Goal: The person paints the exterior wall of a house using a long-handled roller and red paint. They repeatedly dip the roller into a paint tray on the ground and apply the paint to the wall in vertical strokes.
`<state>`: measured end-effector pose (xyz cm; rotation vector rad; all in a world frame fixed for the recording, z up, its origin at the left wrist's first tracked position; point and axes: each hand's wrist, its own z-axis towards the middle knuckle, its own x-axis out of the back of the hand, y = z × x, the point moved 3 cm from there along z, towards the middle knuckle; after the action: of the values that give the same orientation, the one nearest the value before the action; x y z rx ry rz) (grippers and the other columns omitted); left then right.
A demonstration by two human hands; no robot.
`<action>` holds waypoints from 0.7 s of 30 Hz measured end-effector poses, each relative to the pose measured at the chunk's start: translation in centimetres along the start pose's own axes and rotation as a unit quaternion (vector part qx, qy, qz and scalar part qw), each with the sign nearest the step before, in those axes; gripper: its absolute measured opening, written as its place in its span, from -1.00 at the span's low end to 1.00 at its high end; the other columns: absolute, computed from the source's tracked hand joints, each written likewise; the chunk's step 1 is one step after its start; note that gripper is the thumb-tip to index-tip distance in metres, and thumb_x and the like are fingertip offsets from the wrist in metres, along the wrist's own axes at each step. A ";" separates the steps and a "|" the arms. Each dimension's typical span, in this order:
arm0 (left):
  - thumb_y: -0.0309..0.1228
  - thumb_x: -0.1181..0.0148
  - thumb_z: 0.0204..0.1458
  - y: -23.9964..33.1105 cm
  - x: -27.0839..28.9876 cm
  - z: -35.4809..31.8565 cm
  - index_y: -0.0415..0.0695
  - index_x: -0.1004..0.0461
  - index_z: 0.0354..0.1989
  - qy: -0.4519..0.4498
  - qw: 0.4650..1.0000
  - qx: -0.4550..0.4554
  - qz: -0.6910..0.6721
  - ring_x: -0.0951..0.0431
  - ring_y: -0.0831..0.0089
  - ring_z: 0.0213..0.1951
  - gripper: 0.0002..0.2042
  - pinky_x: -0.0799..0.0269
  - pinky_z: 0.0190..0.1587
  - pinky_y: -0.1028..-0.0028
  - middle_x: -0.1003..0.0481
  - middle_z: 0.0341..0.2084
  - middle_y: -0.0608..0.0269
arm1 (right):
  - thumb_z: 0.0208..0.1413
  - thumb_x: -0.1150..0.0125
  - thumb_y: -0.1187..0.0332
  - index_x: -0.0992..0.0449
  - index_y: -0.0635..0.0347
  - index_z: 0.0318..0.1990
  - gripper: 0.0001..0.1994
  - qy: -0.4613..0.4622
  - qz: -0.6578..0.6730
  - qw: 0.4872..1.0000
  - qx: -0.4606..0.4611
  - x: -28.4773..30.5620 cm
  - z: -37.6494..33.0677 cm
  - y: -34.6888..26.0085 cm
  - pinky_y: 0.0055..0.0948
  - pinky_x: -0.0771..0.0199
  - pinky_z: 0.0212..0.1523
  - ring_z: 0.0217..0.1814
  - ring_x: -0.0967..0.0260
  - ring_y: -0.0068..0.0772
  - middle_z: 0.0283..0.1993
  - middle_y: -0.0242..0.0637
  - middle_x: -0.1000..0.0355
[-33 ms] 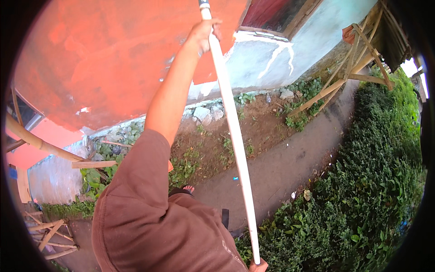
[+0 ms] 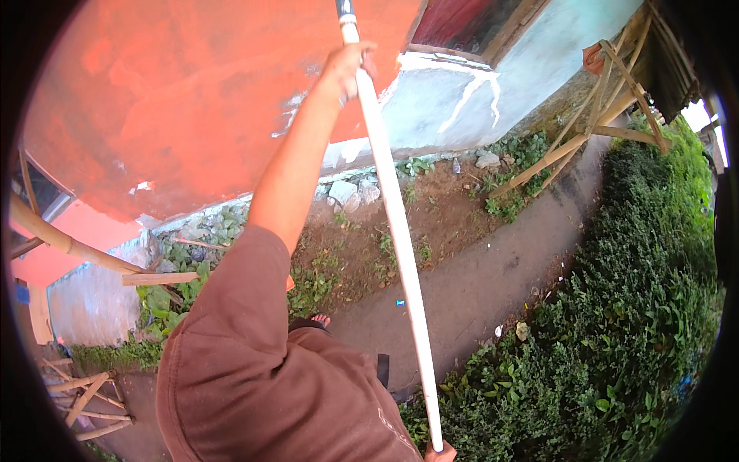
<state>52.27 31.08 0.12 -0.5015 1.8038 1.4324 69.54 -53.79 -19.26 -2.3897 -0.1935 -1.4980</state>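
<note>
A long white pole [image 2: 396, 223] runs from the top edge down to the lower edge, leaning slightly. My left hand [image 2: 344, 71] grips it high up with the arm stretched out, just below a dark fitting [image 2: 346, 9]. The pole's far end lies beyond the view. At the bottom edge my right hand [image 2: 441, 454] is closed around the lower end, only partly visible. Behind my left hand stands a wall [image 2: 192, 100] coated in orange, with a pale blue part [image 2: 431, 100] to the right under a dark window [image 2: 466, 27].
Bamboo props [image 2: 554, 158] lean at the upper right, and another bamboo pole [image 2: 73, 245] juts in from the left. A paved path [image 2: 477, 285] curves past my foot [image 2: 321, 319]. Dense green bushes [image 2: 616, 354] border it. Stones [image 2: 350, 192] lie along the wall's base.
My left hand and the upper part of the pole have shifted slightly downward in the view. My right hand stays nearly where it was.
</note>
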 end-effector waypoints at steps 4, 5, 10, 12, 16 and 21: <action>-0.42 -0.09 -0.05 -6.9 6.4 -0.9 -0.02 -0.19 -0.68 0.056 0.995 0.033 0.070 -0.14 0.58 -0.76 -0.76 -0.14 -0.67 0.45 -0.15 -0.80 0.44 | -0.10 -0.28 0.30 -0.62 0.16 -0.40 -0.84 0.053 -0.070 0.995 0.038 1.3 0.1 0.9 -0.24 -0.51 -0.37 -0.41 -0.52 -0.07 -0.49 -0.14 -0.53; -0.41 -0.09 -0.07 -8.5 7.8 -0.9 -0.02 -0.18 -0.67 0.060 0.995 0.048 0.060 -0.13 0.57 -0.76 -0.77 -0.14 -0.67 0.44 -0.14 -0.80 0.45 | -0.12 -0.29 0.28 -0.60 0.15 -0.45 -0.85 0.056 -0.104 0.992 0.044 1.7 0.4 -0.2 -0.24 -0.50 -0.39 -0.43 -0.51 -0.05 -0.52 -0.16 -0.51; -0.27 -0.08 0.06 -15.2 11.5 -1.7 0.00 -0.18 -0.55 0.136 0.984 0.109 0.032 -0.09 0.59 -0.79 -0.76 -0.03 -0.71 0.48 -0.10 -0.80 0.48 | -0.26 -0.36 0.21 -0.46 0.15 -0.65 -0.75 0.093 -0.209 0.972 0.047 1.4 1.1 -0.4 -0.18 -0.43 -0.55 -0.57 -0.45 -0.03 -0.65 -0.20 -0.40; -0.27 -0.12 0.04 -16.9 13.5 -1.3 0.01 -0.17 -0.53 0.160 0.978 0.133 0.033 -0.09 0.59 -0.79 -0.76 -0.06 -0.70 0.48 -0.09 -0.79 0.49 | -0.25 -0.34 0.21 -0.40 0.12 -0.69 -0.74 0.198 -0.279 0.934 0.099 0.8 -0.2 -0.6 -0.18 -0.44 -0.55 -0.57 -0.45 -0.04 -0.66 -0.22 -0.40; -0.31 -0.17 0.01 -20.5 17.5 -0.7 0.05 -0.16 -0.48 0.194 0.965 0.171 0.040 -0.07 0.63 -0.78 -0.76 -0.08 -0.70 0.49 -0.07 -0.77 0.52 | -0.19 -0.33 0.20 -0.46 0.14 -0.66 -0.75 0.198 -0.229 0.949 0.090 0.4 -2.7 -0.6 -0.13 -0.45 -0.52 -0.56 -0.46 0.01 -0.67 -0.21 -0.40; -0.33 -0.16 0.02 -24.7 22.6 1.7 -0.01 -0.20 -0.47 0.217 0.953 0.212 0.022 -0.08 0.58 -0.79 -0.78 -0.12 -0.71 0.44 -0.06 -0.78 0.49 | -0.18 -0.32 0.21 -0.46 0.14 -0.65 -0.76 0.103 -0.225 0.968 0.043 2.0 -2.8 -2.2 -0.14 -0.45 -0.53 -0.56 -0.45 0.01 -0.67 -0.21 -0.40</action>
<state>56.00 28.86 -33.06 -0.5815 2.4082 0.9599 67.41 -52.79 -15.94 -2.1942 -0.7792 -1.8722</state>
